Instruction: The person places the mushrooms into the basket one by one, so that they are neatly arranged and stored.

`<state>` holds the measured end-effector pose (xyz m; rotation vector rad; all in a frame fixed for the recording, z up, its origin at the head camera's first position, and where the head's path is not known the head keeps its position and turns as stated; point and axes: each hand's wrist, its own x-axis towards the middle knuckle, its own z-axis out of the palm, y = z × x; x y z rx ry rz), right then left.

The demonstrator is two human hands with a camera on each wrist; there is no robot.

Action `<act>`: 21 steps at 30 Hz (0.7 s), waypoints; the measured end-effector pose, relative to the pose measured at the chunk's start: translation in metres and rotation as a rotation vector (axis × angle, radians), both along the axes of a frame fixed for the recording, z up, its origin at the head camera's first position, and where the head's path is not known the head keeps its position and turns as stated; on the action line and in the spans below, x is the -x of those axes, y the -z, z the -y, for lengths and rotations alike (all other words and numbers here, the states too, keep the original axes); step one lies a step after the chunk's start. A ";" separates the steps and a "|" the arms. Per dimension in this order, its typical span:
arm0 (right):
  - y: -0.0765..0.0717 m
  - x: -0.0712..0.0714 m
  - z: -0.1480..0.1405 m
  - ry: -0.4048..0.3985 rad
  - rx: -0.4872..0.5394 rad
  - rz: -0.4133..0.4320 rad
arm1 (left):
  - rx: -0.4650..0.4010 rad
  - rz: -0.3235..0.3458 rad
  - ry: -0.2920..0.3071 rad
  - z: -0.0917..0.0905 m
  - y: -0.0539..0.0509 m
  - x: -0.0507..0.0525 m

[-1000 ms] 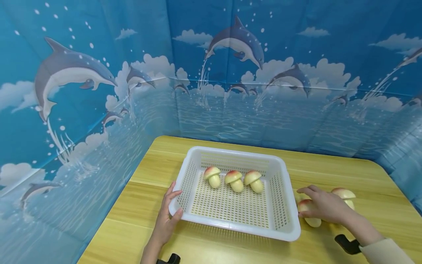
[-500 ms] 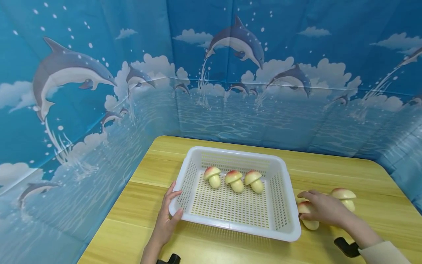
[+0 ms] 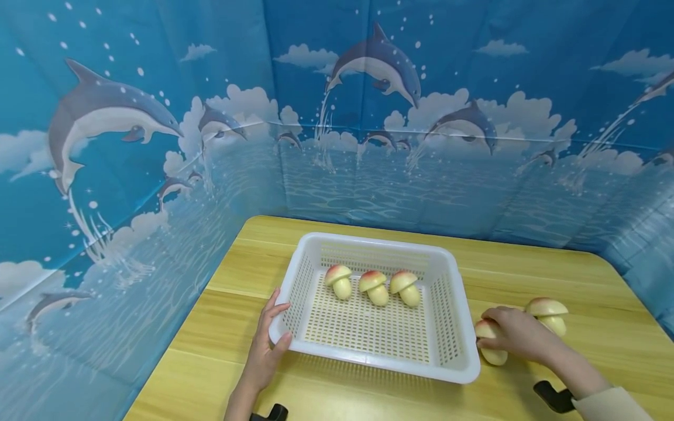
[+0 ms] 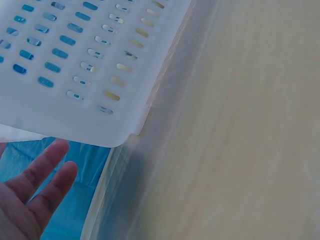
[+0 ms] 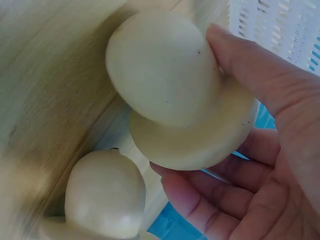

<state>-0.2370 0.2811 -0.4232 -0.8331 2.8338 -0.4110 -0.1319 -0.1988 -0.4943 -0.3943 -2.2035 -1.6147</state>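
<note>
We held a smooth, pale-yellow, red-tinged mushroom shape [image 3: 494,356] just beside the right wall of the white perforated plastic basket [image 3: 368,359], our right hand [image 3: 518,333] curled round its cap with thumb and fingers. A matching mushroom [image 3: 552,318] lay near that hand on the yellow wood-grain table [image 3: 505,266]; inside the basket sat three similar mushrooms [image 3: 377,290], and our left hand [image 3: 265,351] touched its left rim, fingers relaxed and spread.
</note>
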 end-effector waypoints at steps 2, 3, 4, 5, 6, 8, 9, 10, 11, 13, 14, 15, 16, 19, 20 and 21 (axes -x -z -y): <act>0.001 -0.001 -0.001 -0.001 -0.006 -0.009 | -0.004 0.000 0.008 0.000 -0.001 0.000; 0.001 -0.001 -0.001 0.006 -0.014 -0.016 | -0.005 -0.001 0.009 0.000 -0.001 0.000; 0.002 -0.001 -0.001 0.006 -0.021 -0.026 | -0.005 -0.001 0.012 0.000 -0.001 0.000; 0.002 -0.002 -0.001 0.008 -0.028 -0.031 | -0.006 -0.001 0.013 0.000 -0.002 -0.001; 0.002 -0.002 -0.001 0.009 -0.038 -0.039 | -0.003 -0.002 0.013 0.000 -0.002 -0.001; 0.003 -0.003 -0.001 0.018 -0.057 -0.051 | -0.002 0.001 0.011 0.000 -0.002 -0.001; 0.003 -0.003 -0.001 0.020 -0.064 -0.054 | -0.003 0.004 0.008 0.000 -0.002 -0.002; 0.003 -0.003 -0.001 0.024 -0.069 -0.055 | -0.005 0.008 0.008 0.000 -0.002 -0.002; 0.003 -0.004 -0.001 0.028 -0.075 -0.054 | -0.008 0.012 0.007 0.000 -0.001 -0.002; 0.003 -0.004 0.000 0.031 -0.077 -0.055 | -0.017 0.016 0.008 0.000 -0.001 -0.001; 0.003 -0.004 0.000 0.032 -0.076 -0.054 | -0.022 0.018 0.010 0.000 0.000 -0.001; 0.003 -0.004 0.000 0.031 -0.070 -0.050 | -0.026 0.017 0.013 0.000 0.000 -0.001; 0.003 -0.004 0.000 0.030 -0.064 -0.048 | -0.031 0.015 0.016 0.000 0.000 -0.001; 0.004 -0.003 0.000 0.021 -0.044 -0.045 | -0.038 0.011 0.021 -0.001 -0.001 -0.001; 0.004 -0.003 0.001 0.018 -0.040 -0.046 | -0.038 0.009 0.022 -0.001 -0.001 -0.001; 0.004 -0.003 0.001 0.015 -0.036 -0.048 | -0.038 0.009 0.023 -0.001 -0.001 -0.001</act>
